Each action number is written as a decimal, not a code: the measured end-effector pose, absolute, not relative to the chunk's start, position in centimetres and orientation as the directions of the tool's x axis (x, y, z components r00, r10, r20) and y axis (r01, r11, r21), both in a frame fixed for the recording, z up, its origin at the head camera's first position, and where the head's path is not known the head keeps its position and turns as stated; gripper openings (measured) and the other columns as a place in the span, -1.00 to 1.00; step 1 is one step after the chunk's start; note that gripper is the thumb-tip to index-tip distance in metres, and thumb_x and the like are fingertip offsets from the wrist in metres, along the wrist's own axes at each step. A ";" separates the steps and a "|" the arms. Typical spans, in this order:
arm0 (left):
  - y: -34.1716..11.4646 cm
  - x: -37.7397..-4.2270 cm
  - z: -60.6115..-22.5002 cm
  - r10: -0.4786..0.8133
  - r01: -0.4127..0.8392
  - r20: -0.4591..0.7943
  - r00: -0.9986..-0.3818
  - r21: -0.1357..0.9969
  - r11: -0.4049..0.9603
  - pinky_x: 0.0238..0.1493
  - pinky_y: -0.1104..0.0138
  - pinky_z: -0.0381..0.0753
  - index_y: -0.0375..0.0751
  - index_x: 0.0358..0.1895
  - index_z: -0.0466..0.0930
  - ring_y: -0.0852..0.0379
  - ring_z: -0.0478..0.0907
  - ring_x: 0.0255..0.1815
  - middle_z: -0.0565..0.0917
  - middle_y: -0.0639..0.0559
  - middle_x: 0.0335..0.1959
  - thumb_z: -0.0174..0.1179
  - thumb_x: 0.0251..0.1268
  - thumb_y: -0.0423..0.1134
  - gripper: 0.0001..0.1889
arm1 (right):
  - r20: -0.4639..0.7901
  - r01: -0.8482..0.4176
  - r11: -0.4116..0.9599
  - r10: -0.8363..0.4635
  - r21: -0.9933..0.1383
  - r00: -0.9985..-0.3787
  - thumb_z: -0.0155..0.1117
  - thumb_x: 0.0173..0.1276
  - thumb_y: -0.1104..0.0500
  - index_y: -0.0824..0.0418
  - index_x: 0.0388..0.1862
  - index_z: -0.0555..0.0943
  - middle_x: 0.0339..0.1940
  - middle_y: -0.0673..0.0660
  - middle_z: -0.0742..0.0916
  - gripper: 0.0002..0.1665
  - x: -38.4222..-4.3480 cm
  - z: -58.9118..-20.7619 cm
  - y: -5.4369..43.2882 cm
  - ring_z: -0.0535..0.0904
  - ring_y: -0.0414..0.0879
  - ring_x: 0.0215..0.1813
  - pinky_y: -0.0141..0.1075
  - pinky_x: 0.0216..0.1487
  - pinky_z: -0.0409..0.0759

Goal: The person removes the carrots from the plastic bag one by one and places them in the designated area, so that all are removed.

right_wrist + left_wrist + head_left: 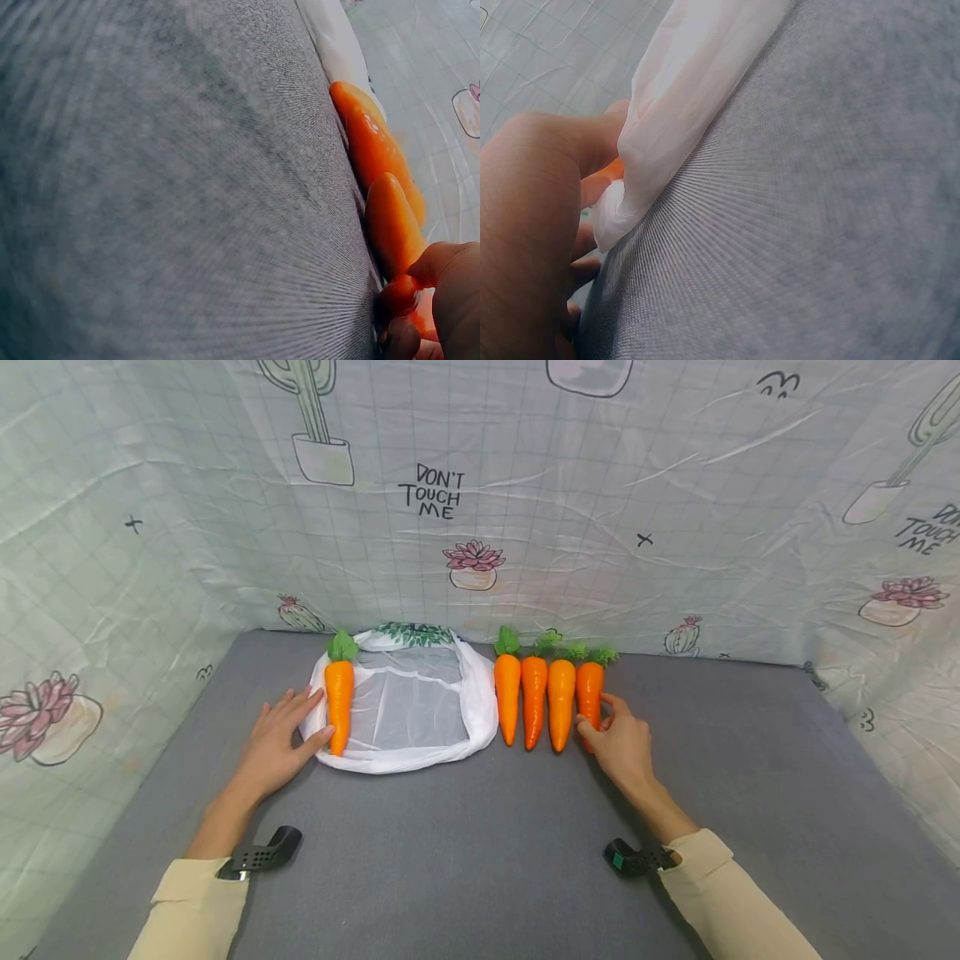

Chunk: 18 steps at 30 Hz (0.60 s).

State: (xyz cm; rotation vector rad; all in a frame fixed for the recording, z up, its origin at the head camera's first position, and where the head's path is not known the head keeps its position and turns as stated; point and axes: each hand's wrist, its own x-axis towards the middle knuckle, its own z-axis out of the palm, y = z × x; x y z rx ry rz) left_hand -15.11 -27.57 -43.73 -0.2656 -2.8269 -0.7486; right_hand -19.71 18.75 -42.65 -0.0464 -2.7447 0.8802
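A white bag (pixel 480 693) lies on the grey table with its rim spread wide and its thin, see-through side facing up. One orange carrot (pixel 340 697) with a broad green leaf top lies along the bag's left part. My left hand (pixel 279 745) rests beside it, fingers stretched to the bag's left rim and thumb touching the carrot's lower part. To the right of the bag, several carrots stand side by side in a row, tips toward me. My right hand (pixel 624 745) pinches the rightmost carrot (pixel 590 683) near its tip, between thumb and fingers.
The neighbouring carrots (pixel 561 702) lie close to the pinched one, the leftmost carrot (pixel 507 693) right against the bag. Behind them a printed cloth (pixel 555 585) hangs at the table's back edge and along both sides. Grey tabletop (pixel 450 860) stretches in front.
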 end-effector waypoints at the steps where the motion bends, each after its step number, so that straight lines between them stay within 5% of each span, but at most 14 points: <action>1: -27.6 -15.1 -43.7 0.120 0.223 0.241 -0.963 0.466 0.856 0.37 -0.23 -0.22 -0.35 0.38 0.26 -0.38 0.02 0.42 0.24 -0.37 0.39 0.12 0.32 0.09 -0.28 | 0.234 -0.051 0.815 0.106 -0.577 -0.966 0.30 0.24 -0.04 0.35 0.22 0.45 -0.62 0.07 0.57 -0.32 -19.7 -42.6 18.7 0.45 -0.08 -0.62 -0.23 -0.50 0.42; 18: -27.6 -15.2 -43.8 0.116 0.215 0.232 -0.966 0.466 0.858 0.38 -0.21 -0.25 -0.35 0.39 0.24 -0.38 0.01 0.42 0.22 -0.38 0.39 0.10 0.32 0.12 -0.26 | 0.217 -0.059 0.815 0.083 -0.577 -0.973 0.26 0.32 -0.06 0.36 0.25 0.41 -0.61 0.09 0.57 -0.31 -19.5 -42.2 18.8 0.44 -0.10 -0.64 -0.26 -0.56 0.41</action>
